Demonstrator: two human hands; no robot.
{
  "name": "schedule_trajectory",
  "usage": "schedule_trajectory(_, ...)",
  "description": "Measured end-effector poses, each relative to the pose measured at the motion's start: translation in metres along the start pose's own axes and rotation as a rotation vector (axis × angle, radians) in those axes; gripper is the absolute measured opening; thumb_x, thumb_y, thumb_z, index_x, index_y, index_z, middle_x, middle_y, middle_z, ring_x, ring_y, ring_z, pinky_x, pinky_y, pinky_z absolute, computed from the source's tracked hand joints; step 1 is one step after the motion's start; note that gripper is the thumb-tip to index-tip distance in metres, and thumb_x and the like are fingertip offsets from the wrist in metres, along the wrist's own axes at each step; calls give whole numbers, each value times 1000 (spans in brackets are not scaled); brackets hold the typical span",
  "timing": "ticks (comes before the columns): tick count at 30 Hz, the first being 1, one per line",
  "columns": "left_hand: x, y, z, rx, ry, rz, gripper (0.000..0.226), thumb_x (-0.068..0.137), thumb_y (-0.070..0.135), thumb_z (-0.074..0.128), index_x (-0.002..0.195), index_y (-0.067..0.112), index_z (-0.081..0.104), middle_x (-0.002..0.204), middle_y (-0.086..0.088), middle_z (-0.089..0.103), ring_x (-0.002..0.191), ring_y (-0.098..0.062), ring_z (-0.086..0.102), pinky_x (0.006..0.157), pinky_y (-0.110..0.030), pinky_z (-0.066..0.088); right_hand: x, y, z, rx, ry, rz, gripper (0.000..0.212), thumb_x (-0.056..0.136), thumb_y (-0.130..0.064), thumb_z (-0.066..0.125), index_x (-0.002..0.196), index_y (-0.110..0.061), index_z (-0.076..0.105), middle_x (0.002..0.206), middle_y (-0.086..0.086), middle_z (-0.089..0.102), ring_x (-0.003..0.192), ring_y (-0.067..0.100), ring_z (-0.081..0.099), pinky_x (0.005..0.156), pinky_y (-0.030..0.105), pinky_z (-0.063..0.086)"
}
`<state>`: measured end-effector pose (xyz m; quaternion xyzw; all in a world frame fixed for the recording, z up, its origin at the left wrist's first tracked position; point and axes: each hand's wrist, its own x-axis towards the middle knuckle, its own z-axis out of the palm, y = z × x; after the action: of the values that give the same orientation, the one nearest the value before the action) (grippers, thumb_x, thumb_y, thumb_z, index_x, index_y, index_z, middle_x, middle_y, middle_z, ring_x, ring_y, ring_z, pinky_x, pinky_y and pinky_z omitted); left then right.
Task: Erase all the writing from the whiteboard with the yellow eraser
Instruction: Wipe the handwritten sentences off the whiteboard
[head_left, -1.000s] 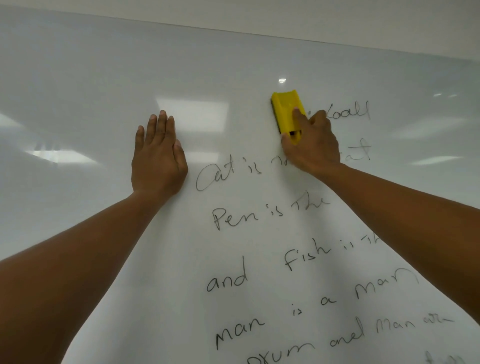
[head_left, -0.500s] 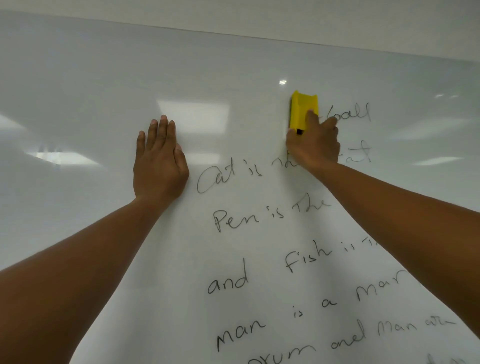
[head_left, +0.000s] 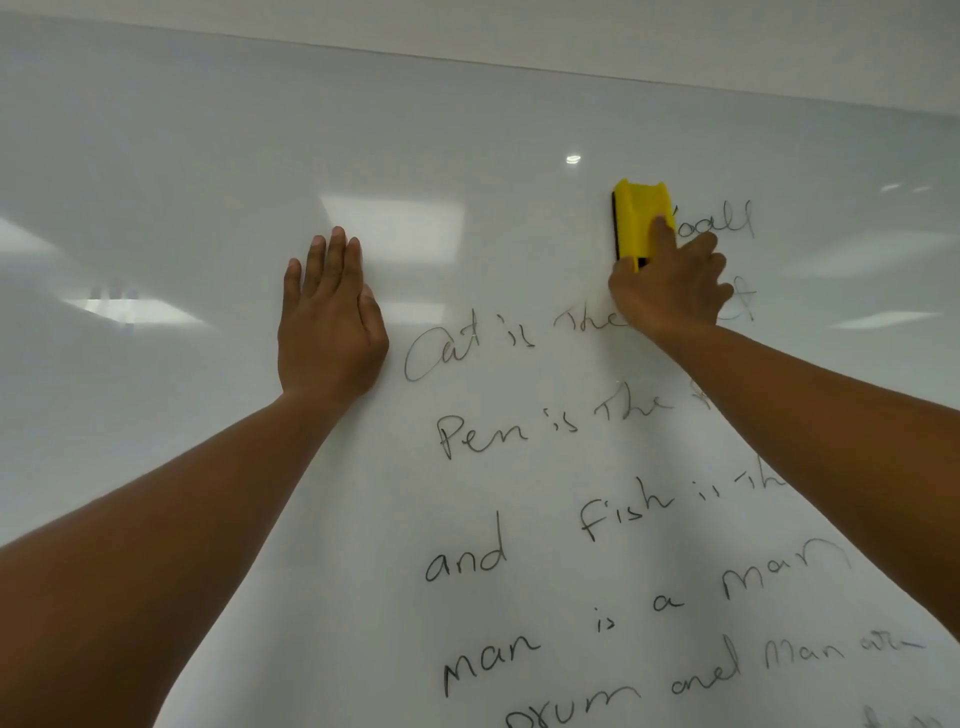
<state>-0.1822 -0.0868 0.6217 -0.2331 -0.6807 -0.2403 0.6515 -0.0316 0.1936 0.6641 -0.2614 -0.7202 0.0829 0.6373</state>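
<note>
The whiteboard (head_left: 208, 156) is a rigid, glossy, low-friction panel that fills the view; it should tolerate firm pressure, and handwriting (head_left: 483, 431) covers the area below and to the right of both hands. The left hand (head_left: 330, 322) lies flat on a bare part of the board, fingers (head_left: 337, 254) straight and close together, holding nothing; it appears to serve as a brace. The right hand (head_left: 667, 291) holds the yellow eraser (head_left: 640, 218) against the board, with fingers laid over its lower half and the thumb side hidden, so the exact grip cannot be confirmed. The eraser stands upright, projecting above the fingertips, just left of the word "ball" (head_left: 719, 223). It looks like a light moulded plastic body with a dark pad (head_left: 616, 223) facing the board. Grip it across the long sides, near the middle, and keep the pad flat, since the smooth shell may slip under sideways load.
</note>
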Motion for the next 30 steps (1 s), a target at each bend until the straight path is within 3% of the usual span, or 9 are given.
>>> schedule_trajectory(3,-1,0,0,-2,3,-2,56,106,22,25,160,10,17,169,-4,12,156,-17,5,127,-37,-1,0,-7,0,94,-28,70,64,94,-44,42,151,-25,21,144,22,28,130,40,33,104,54,33)
schedule_trajectory(6,-1,0,1,1,8,-6,56,106,21,26,160,11,17,168,-4,12,156,-17,5,127,-37,-1,-10,-20,2,198,-41,-7,65,93,-46,45,151,-24,23,141,20,29,127,38,36,100,51,40)
schedule_trajectory(10,-2,0,1,-1,13,-4,56,105,20,27,160,10,19,168,-5,15,156,-19,7,127,-37,1,-26,-25,2,96,-2,-428,66,93,-48,51,150,-23,29,125,17,39,110,33,45,87,44,47)
schedule_trajectory(12,-2,0,1,0,14,-1,56,105,20,27,160,10,20,168,-5,15,156,-19,8,127,-37,1,-27,-21,1,-7,33,-640,64,92,-47,52,149,-23,33,117,15,42,101,31,47,79,40,43)
schedule_trajectory(15,-3,-1,1,2,10,1,56,105,20,27,160,10,20,168,-5,15,156,-19,8,127,-37,1,-22,-7,0,-99,51,-745,63,91,-46,52,147,-25,36,113,14,45,97,30,47,75,38,37)
schedule_trajectory(19,-4,-1,1,8,9,1,56,105,21,27,160,9,20,168,-6,15,156,-20,8,127,-39,2,-15,15,2,-137,102,-608,62,91,-45,50,147,-24,34,115,16,45,100,33,46,78,41,38)
schedule_trajectory(25,-4,-1,1,13,8,3,58,103,24,22,159,8,20,168,-6,15,156,-20,8,127,-39,2,5,31,-1,-31,27,16,63,95,-47,39,151,-23,22,135,24,35,121,42,39,99,53,35)
schedule_trajectory(27,-4,-1,2,15,10,3,57,104,23,24,159,8,20,168,-7,16,156,-21,9,127,-39,2,9,30,-3,49,-6,81,64,95,-47,39,151,-23,22,137,23,33,122,42,39,100,52,36)
schedule_trajectory(30,-4,-1,2,17,13,-3,57,104,23,24,159,8,20,168,-7,16,156,-20,9,127,-39,2,5,22,-4,90,-25,-15,65,95,-48,42,151,-22,23,137,23,34,121,41,42,99,50,41)
